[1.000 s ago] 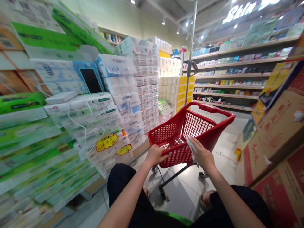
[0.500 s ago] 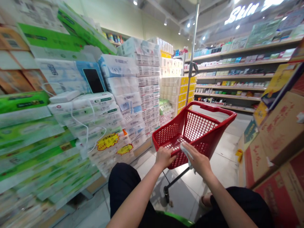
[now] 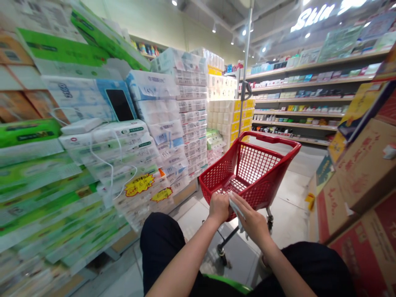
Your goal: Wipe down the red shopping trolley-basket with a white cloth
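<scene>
A red plastic shopping cart (image 3: 284,175) with a mesh basket stands on the floor before my knees. My left hand (image 3: 219,208) is closed around the near rim of its basket. Flat against the same rim, my right hand (image 3: 255,225) presses a folded white cloth (image 3: 236,207), with its fingers held together over it. The fingertips of the right hand lie close beside the left fist. Part of the cloth hangs below the palm. Both hands hide the near end of the basket.
Stacks of packaged tissue (image 3: 167,134) rise on the left, with a phone (image 3: 119,105) leaning there and a white cable (image 3: 111,175). Cardboard boxes (image 3: 363,167) line the right side. Stocked shelves (image 3: 309,101) stand behind the cart, and a metal pole (image 3: 246,53) rises behind its basket.
My right hand has slid left along the rim with the cloth, up to my left hand. My left hand has shifted slightly right. The cart has turned a little, its far end moving left.
</scene>
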`<state>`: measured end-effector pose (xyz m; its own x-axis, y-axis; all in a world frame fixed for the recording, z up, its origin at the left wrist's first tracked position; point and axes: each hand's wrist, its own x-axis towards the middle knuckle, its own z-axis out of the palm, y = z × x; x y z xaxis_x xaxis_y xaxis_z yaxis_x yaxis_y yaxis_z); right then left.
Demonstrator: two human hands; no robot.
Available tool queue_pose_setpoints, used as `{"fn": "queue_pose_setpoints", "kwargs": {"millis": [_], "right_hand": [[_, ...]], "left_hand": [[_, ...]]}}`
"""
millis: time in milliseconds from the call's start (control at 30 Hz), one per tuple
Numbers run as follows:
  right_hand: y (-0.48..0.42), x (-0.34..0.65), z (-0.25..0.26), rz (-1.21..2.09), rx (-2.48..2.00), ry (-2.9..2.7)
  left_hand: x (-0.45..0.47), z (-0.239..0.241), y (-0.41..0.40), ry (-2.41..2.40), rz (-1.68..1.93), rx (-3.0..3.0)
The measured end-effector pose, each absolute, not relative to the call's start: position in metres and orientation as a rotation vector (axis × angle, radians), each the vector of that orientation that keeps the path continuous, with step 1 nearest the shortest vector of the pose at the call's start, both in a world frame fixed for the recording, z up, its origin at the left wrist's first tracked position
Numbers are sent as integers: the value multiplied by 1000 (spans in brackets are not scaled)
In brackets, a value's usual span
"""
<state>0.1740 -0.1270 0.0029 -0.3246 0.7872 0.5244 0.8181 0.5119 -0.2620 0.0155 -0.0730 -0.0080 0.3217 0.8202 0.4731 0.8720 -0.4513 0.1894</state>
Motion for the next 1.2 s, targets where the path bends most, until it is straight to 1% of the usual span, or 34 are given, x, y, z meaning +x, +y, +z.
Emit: {"fn": "queue_pose_setpoints", "kwargs": {"millis": [200,300,533,733,833,967,1100,1200], "right_hand": [[-95,223,15,-106,-1439,-2028],[-93,225,15,-106,-1487,-1994],[-129,182,-4,-122,-1315,-2104],[-109,210,6,-170,-1414,-2092],[-96,221,11,-180,-1458,-2045],[-98,207,7,-185,-1496,-2043],[-115,184,-5,-164,-1404,-2090],[-124,184,-10,-201,-1322,-2094]], "left_hand": [[-11,7,-76,-1179,-835,-2823],[-14,4,-72,-1075,-806,-2849],[5,-12,-68,-1193,-834,-2722],[-11,12,-65,-1080,-660,-2851],[-23,19,-58,-1132,-637,-2798],[-28,12,-52,-1312,-618,-2640],[-15,2,-58,-1344,-641,-2587],[-3,0,-65,-1357,-686,-2594]]}}
